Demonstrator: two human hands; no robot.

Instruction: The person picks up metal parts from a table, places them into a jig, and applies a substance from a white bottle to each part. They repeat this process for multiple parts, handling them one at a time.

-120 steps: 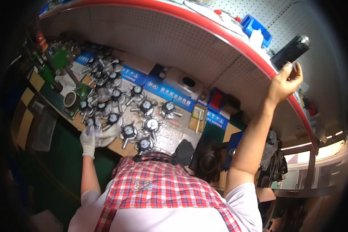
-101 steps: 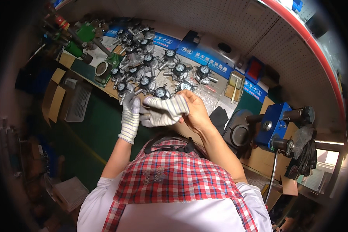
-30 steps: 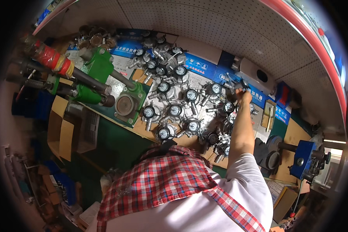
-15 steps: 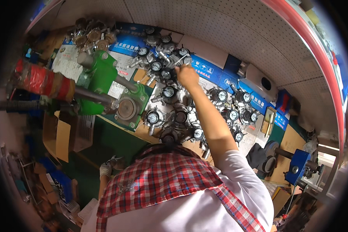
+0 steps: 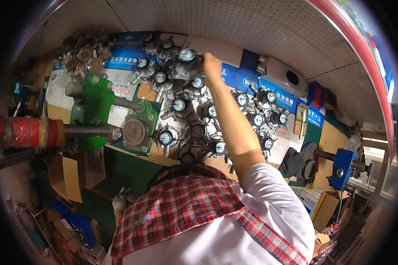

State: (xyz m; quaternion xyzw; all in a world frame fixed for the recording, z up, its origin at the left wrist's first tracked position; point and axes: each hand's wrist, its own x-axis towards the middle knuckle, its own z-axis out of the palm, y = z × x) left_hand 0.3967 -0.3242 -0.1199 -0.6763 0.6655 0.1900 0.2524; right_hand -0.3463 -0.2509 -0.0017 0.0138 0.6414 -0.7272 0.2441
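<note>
My right hand (image 5: 211, 66) has stretched further across the worktop (image 5: 132, 95), fingers closed on a gauge regulator (image 5: 184, 66), while the gloved left hand (image 5: 119, 202) hangs low, seemingly empty.

green vise (image 5: 95, 106) | red-taped roller (image 5: 24, 131) | red-white plaid apron (image 5: 185, 212) | white glove (image 5: 118, 203)

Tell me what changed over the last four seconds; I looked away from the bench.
The right hand came down from the black cylinder on the red-edged shelf, met the gloved left hand at the gauges, then reached out to the far row, where it now grips a gauge regulator. The left hand dropped from the bench to below its edge. The cluster of gauges and the green fixture stayed put.
</note>
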